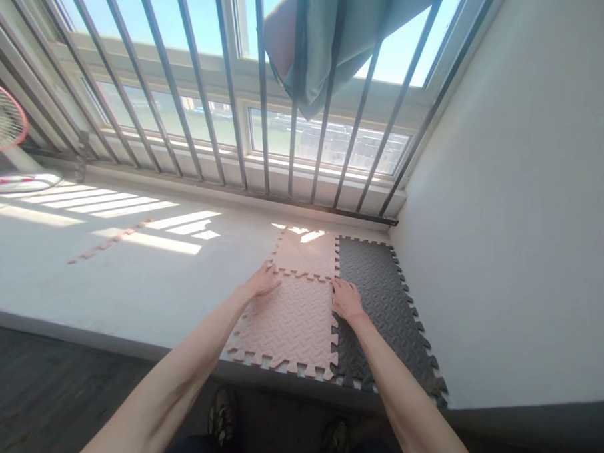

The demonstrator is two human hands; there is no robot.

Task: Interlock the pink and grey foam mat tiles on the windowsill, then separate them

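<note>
Interlocking foam mat tiles lie on a raised white ledge (pixel 80 270) below a barred window. A near pink tile (pixel 290 326) joins a far pink tile (pixel 305 252). Dark grey tiles (pixel 383 297) sit to their right, against the wall. My left hand (pixel 263 280) presses flat on the far left corner of the near pink tile, at the seam. My right hand (pixel 346 298) rests flat on the joint where the near pink tile meets the grey ones. Neither hand holds anything.
A thin pink edge strip (pixel 108 241) lies loose on the ledge to the left. A fan (pixel 3 133) stands at the far left. Metal window bars (pixel 261 118) rise behind the ledge, with a grey cloth (pixel 330 41) hanging on them. A white wall (pixel 513 196) bounds the right side.
</note>
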